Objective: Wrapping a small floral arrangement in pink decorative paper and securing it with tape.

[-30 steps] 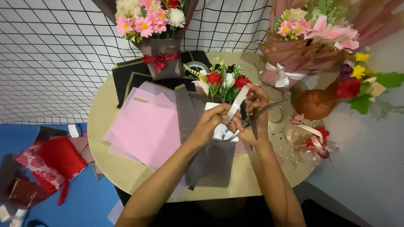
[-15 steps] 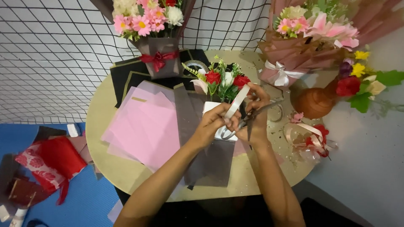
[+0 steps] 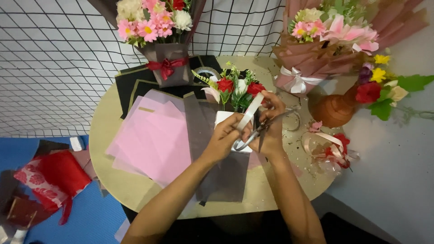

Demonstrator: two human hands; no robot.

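Over a round beige table, my left hand pinches a pale ribbon strip that runs up to my right hand. My right hand grips scissors and also pinches the ribbon's upper end. Beneath both hands lies a small bouquet of red and white flowers with a white wrapped base, on a grey-brown sheet. Whether the blades are around the ribbon I cannot tell.
Pink sheets and black sheets cover the table's left. A pink-flower bouquet stands at the back, a large pink-wrapped bouquet and a brown vase on the right. Loose ribbon lies right; red wrapping on the blue floor.
The hands have stayed together over the small bouquet, shifting only slightly; the ribbon remains stretched between them with the scissors at it.
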